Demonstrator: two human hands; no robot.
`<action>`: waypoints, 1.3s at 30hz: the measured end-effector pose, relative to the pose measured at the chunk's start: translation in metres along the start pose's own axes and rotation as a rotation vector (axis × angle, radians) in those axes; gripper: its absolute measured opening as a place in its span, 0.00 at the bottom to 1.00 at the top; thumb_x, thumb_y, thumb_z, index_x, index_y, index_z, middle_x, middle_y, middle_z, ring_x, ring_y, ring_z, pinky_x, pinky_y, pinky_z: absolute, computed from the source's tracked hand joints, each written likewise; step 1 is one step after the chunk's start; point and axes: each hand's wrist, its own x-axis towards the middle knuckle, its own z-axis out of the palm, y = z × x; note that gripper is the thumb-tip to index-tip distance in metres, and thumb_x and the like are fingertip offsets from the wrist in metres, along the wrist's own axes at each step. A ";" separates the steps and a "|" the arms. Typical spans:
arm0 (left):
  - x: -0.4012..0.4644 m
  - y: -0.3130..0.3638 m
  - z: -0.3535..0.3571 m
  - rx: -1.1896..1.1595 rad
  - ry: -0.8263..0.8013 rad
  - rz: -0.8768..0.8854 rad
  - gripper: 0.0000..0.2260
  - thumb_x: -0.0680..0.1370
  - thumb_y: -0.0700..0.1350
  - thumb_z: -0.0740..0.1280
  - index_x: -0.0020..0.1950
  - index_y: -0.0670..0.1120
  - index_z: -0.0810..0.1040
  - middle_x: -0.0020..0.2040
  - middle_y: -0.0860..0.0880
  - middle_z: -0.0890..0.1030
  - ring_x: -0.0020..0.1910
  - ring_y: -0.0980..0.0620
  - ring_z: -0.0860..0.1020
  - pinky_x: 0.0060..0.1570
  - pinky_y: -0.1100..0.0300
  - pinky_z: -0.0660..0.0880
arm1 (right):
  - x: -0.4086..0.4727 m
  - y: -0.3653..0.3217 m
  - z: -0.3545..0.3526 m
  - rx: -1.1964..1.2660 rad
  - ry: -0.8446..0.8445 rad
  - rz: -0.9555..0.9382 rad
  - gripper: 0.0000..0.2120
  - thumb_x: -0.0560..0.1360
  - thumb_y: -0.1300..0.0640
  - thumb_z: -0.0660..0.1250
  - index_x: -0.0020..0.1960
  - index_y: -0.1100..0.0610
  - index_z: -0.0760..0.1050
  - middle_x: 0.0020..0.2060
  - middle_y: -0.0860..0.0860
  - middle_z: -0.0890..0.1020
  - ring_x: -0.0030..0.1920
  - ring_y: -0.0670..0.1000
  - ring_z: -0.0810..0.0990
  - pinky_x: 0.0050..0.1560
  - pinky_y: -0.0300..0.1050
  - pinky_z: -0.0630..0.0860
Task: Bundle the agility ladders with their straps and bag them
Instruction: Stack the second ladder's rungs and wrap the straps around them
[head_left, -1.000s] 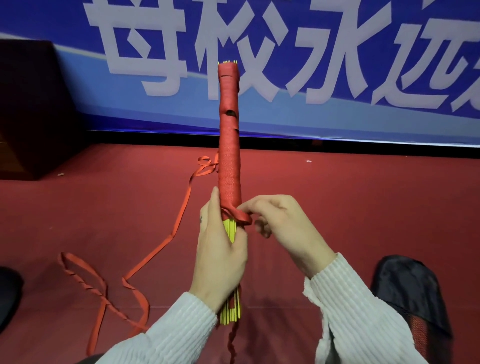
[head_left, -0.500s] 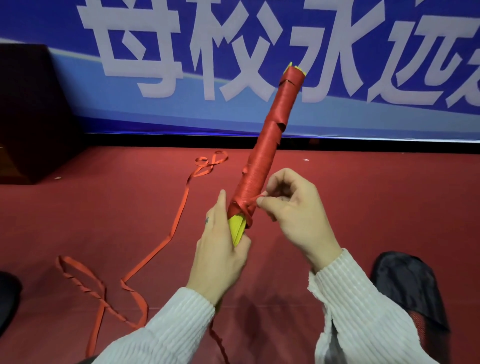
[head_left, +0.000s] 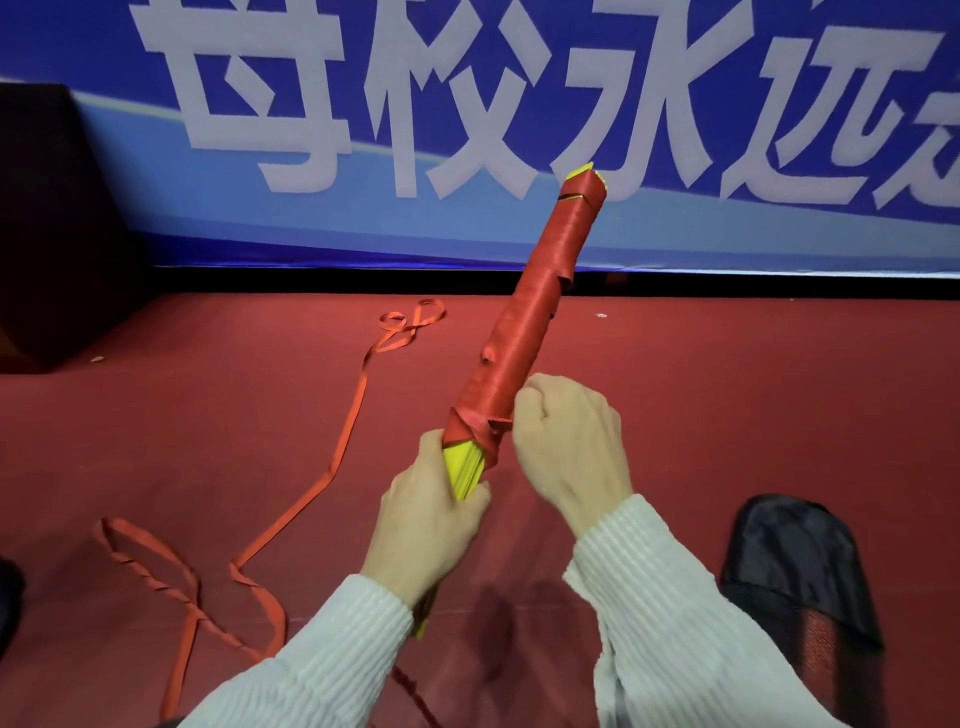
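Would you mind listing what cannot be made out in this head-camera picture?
- Whether the right hand pinches the strap end: its curled fingers face away.
- The lower part of the ladder bundle: covered by the left hand and sleeve.
- The black bag: opening and contents unclear.
- The loose strap: cut off at the bottom edge.

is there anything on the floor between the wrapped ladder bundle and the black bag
Nothing visible. The bundle is held up by the left hand, with the right hand beside it. The bag lies on the red floor to the right, with only bare floor and the right sleeve between.
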 end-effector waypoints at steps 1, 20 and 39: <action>0.000 0.000 0.000 0.009 0.012 0.007 0.17 0.78 0.52 0.69 0.63 0.54 0.66 0.45 0.50 0.80 0.46 0.41 0.81 0.41 0.50 0.70 | -0.001 -0.002 0.002 -0.055 -0.009 -0.002 0.21 0.78 0.44 0.49 0.34 0.55 0.70 0.34 0.49 0.77 0.41 0.61 0.78 0.42 0.52 0.69; 0.043 -0.032 0.031 0.112 -0.171 -0.204 0.26 0.72 0.55 0.58 0.67 0.46 0.74 0.59 0.41 0.82 0.58 0.35 0.79 0.49 0.54 0.68 | -0.009 -0.021 0.041 0.353 -0.298 0.205 0.21 0.72 0.55 0.68 0.24 0.56 0.63 0.20 0.47 0.62 0.29 0.51 0.64 0.32 0.47 0.62; 0.037 0.005 -0.002 -1.112 -0.340 -0.413 0.08 0.81 0.40 0.70 0.59 0.38 0.79 0.37 0.47 0.79 0.33 0.51 0.77 0.33 0.61 0.78 | 0.010 0.006 0.025 0.725 -0.371 0.353 0.23 0.79 0.45 0.70 0.71 0.50 0.71 0.54 0.49 0.83 0.50 0.47 0.83 0.54 0.48 0.81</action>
